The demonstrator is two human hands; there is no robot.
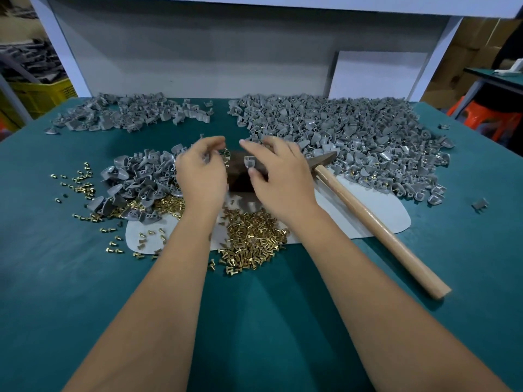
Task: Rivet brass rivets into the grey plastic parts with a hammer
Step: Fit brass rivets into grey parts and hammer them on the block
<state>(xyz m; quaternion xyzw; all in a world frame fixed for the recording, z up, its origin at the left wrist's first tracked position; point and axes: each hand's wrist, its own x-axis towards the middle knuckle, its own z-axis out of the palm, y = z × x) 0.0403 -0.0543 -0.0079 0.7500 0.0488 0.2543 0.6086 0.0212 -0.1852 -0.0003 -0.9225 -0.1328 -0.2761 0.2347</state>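
My right hand pinches a grey plastic part between thumb and fingers, just above a dark metal block at the table's middle. My left hand is beside it to the left, fingers curled around small grey parts; what else it holds is blurred. The hammer lies free on the table to the right, its head near my right hand and its wooden handle pointing to the near right. A heap of brass rivets lies between my forearms.
A big pile of grey parts with rivets fills the right back. Smaller piles of grey parts lie at the back left and left of the block. Loose rivets are scattered left. A white mat lies under the work area on the green table.
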